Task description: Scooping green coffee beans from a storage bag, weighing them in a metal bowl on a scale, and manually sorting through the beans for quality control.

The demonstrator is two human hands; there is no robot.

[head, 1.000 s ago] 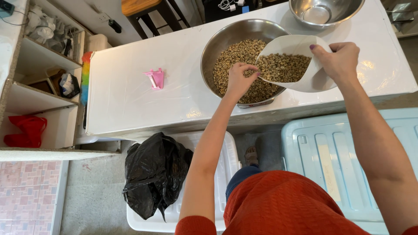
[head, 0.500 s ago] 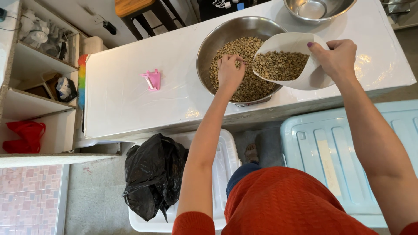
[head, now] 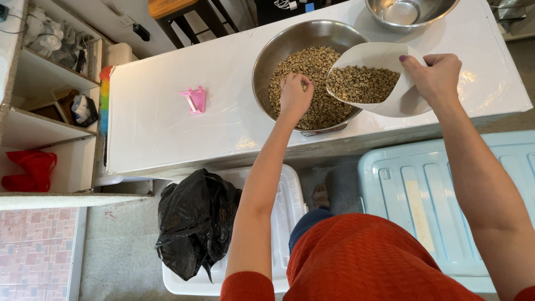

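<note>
Reaching deeper, my left hand [head: 294, 95] has slid from the near rim of the big steel bowl [head: 278, 50] onto the heap of pale beans [head: 312, 67], its grip curled narrow with the fingertips buried, though I cannot tell what they pinch. My right hand [head: 437, 75] holds the white scoop [head: 368, 56], its grip closed on the rim, tilted over the bowl's right side at the bench's [head: 167, 134] far right end. So sorting goes on.
</note>
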